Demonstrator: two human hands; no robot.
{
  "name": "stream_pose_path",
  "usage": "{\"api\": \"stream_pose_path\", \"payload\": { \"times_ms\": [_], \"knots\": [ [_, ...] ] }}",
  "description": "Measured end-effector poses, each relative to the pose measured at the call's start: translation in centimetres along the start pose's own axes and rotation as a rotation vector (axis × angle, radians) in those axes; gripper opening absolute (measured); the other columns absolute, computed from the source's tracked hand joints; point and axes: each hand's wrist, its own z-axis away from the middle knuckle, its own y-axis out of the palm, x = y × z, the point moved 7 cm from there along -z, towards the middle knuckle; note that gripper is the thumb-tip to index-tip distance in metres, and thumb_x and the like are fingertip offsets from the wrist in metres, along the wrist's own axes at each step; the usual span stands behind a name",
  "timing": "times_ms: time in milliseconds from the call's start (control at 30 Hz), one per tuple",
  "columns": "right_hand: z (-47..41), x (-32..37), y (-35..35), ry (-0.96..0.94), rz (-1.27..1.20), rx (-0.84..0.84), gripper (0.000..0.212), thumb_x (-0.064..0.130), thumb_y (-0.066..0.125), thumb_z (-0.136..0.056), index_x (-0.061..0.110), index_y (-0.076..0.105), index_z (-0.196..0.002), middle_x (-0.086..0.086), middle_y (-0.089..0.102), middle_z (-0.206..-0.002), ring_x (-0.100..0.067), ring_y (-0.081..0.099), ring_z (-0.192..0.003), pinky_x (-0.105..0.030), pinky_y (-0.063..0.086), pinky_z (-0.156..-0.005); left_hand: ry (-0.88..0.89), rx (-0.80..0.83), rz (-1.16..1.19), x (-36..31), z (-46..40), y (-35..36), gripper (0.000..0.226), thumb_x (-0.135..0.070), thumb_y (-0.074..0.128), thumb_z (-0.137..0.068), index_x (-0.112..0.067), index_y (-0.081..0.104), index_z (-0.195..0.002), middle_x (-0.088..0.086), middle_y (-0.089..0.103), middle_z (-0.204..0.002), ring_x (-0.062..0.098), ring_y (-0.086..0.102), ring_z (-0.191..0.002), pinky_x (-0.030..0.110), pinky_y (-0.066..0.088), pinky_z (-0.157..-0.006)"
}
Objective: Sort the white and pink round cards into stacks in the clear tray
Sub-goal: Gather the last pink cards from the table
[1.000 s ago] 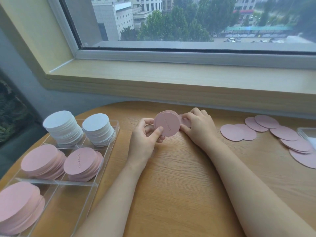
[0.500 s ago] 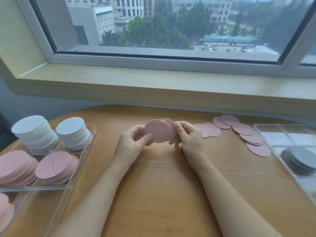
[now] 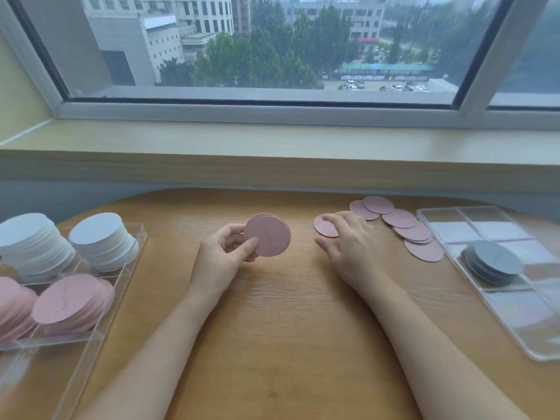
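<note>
Since half a second ago, right hand (image 3: 353, 247) gone from the small pink stack (image 3: 267, 235) and now resting at centre right of the frame, fingers spread and nearly straight, fingertips on a loose pink card (image 3: 323, 227) lying flat on the wooden table (image 3: 291, 328); nothing gripped. Left hand (image 3: 225, 253), at frame centre, pinching that small pink stack between thumb in front and curled fingers behind, held upright and tilted, faces toward the camera. Thin matte discs, dusty pink, edges slightly fanned, faint marking on the front face too small to read. More loose pink cards (image 3: 406, 228) overlapping in a curved trail at centre right, just beyond the right hand. At the left edge, the clear tray (image 3: 133, 256) with divided compartments: two tall leaning white stacks (image 3: 100, 237) in the far row, two pink stacks (image 3: 69, 298) in the next row nearer the camera. At the right edge, a second clear tray (image 3: 515, 328) holding a short stack of grey discs (image 3: 494, 262).
</note>
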Motion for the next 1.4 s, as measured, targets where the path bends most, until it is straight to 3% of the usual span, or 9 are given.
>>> {"api": "stream_pose_path", "payload": {
  "times_ms": [133, 400, 567, 733, 900, 1067, 1267, 1333, 1400],
  "knots": [
    [0.0, -2.6, -0.4, 0.047, 0.206, 0.092, 0.049, 0.045, 0.066, -0.091, 0.025, 0.058, -0.135, 0.004, 0.055, -0.141, -0.020, 0.043, -0.133, -0.038, 0.026, -0.108, 0.011, 0.016, -0.016, -0.1, 0.1, 0.9, 0.020, -0.004, 0.075, -0.090, -0.013, 0.069, -0.107, 0.008, 0.078, -0.087, 0.017, 0.073, -0.069, 0.020, 0.056, -0.067],
    [-0.9, -2.6, -0.3, -0.038, 0.234, -0.011, 0.029, 0.042, 0.075, -0.084, 0.026, 0.075, -0.108, 0.003, 0.067, -0.101, -0.024, 0.058, -0.102, -0.039, 0.032, -0.097, 0.023, 0.033, 0.016, -0.4, -0.3, 4.0, 0.021, -0.007, 0.075, -0.091, -0.011, 0.070, -0.112, 0.010, 0.078, -0.091, 0.017, 0.072, -0.072, 0.023, 0.058, -0.070],
    [-0.6, -1.9, -1.5, -0.130, 0.253, -0.249, 0.018, 0.034, 0.060, -0.092, 0.024, 0.074, -0.086, 0.004, 0.066, -0.076, -0.024, 0.062, -0.076, -0.036, 0.034, -0.085, 0.020, 0.020, 0.008, -0.3, -0.6, 4.8, 0.020, -0.009, 0.076, -0.090, -0.016, 0.071, -0.109, 0.006, 0.078, -0.090, 0.012, 0.072, -0.074, 0.020, 0.056, -0.071],
    [0.1, -1.2, -4.5, -0.036, 0.030, -0.494, 0.011, 0.017, 0.061, -0.094, 0.016, 0.070, -0.088, 0.005, 0.067, -0.074, -0.020, 0.058, -0.067, -0.035, 0.039, -0.078, 0.006, 0.058, 0.075, -0.1, -0.4, 4.5, 0.021, -0.006, 0.075, -0.090, -0.012, 0.071, -0.111, 0.011, 0.078, -0.095, 0.016, 0.072, -0.078, 0.022, 0.057, -0.074],
    [0.5, -0.4, -2.5, 0.141, -0.591, -0.195, 0.009, 0.013, 0.065, -0.095, 0.017, 0.072, -0.091, 0.009, 0.067, -0.070, -0.007, 0.061, -0.062, -0.016, 0.043, -0.063, 0.030, 0.091, 0.044, -0.3, -0.4, 4.7, 0.019, -0.002, 0.074, -0.090, -0.009, 0.071, -0.107, 0.010, 0.077, -0.100, 0.016, 0.072, -0.078, 0.025, 0.057, -0.072],
    [0.5, 0.8, -1.2, 0.160, -0.858, -0.028, 0.005, 0.005, 0.067, -0.093, 0.004, 0.071, -0.093, -0.002, 0.072, -0.074, -0.013, 0.065, -0.062, -0.018, 0.050, -0.063, 0.030, 0.112, 0.036, -0.3, -0.2, 4.9, 0.020, -0.003, 0.074, -0.090, -0.003, 0.066, -0.108, 0.009, 0.078, -0.097, 0.017, 0.072, -0.076, 0.026, 0.055, -0.064],
    [0.5, 0.8, -0.7, 0.147, -0.885, 0.080, 0.006, 0.005, 0.067, -0.093, 0.003, 0.073, -0.095, 0.005, 0.072, -0.074, -0.011, 0.066, -0.068, -0.016, 0.048, -0.066, 0.026, 0.109, 0.063, -0.2, -0.2, 4.7, 0.025, -0.004, 0.074, -0.091, -0.007, 0.065, -0.114, 0.007, 0.079, -0.098, 0.014, 0.070, -0.079, 0.025, 0.054, -0.065],
    [0.2, 0.2, -0.9, 0.090, -0.706, 0.063, 0.011, 0.012, 0.064, -0.096, 0.011, 0.075, -0.095, 0.011, 0.072, -0.082, -0.007, 0.066, -0.080, -0.018, 0.047, -0.073, 0.028, 0.105, 0.084, -0.3, -0.1, 4.7, 0.028, -0.003, 0.074, -0.090, -0.008, 0.066, -0.117, 0.007, 0.079, -0.100, 0.014, 0.072, -0.082, 0.024, 0.055, -0.066],
    [-0.4, -1.1, -1.1, 0.023, -0.316, 0.006, 0.016, 0.024, 0.062, -0.097, 0.019, 0.073, -0.108, 0.008, 0.070, -0.105, -0.013, 0.061, -0.102, -0.030, 0.044, -0.089, 0.023, 0.088, 0.111, -0.3, -0.1, 4.6, 0.030, -0.003, 0.074, -0.090, -0.009, 0.066, -0.119, 0.006, 0.079, -0.102, 0.014, 0.072, -0.084, 0.024, 0.056, -0.069]
  ]
}}
